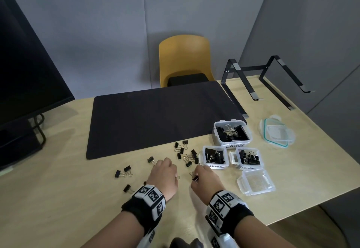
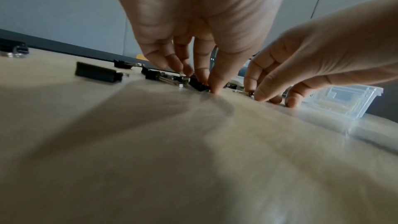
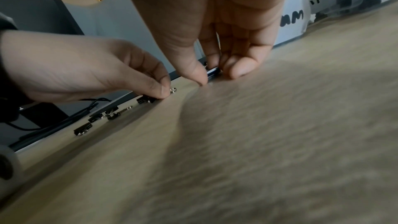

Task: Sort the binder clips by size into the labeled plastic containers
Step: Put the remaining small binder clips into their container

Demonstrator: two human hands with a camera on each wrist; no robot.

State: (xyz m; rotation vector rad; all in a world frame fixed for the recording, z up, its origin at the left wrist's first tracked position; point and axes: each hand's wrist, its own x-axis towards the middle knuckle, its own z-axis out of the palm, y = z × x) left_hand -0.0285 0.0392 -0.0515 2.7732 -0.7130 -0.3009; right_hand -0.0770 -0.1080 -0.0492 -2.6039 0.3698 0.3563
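Small black binder clips (image 1: 187,154) lie loose on the wooden table, with more to the left (image 1: 124,171). My left hand (image 1: 175,176) reaches down to the table, and its thumb and fingers pinch a small clip (image 2: 198,83). Just to the right, my right hand (image 1: 195,177) pinches another small clip (image 3: 212,71) against the table. The clear container marked LARGE (image 1: 234,146) holds big clips. Two smaller containers (image 1: 216,166) (image 1: 248,167) with medium labels hold clips. An empty clear container (image 1: 255,182) stands in front of them, right of my right hand.
A black desk mat (image 1: 155,119) lies behind the clips. Container lids (image 1: 276,132) sit at the right, behind them a black laptop stand (image 1: 263,76). A monitor (image 1: 25,72) stands at the left. A yellow chair (image 1: 185,58) is beyond the table.
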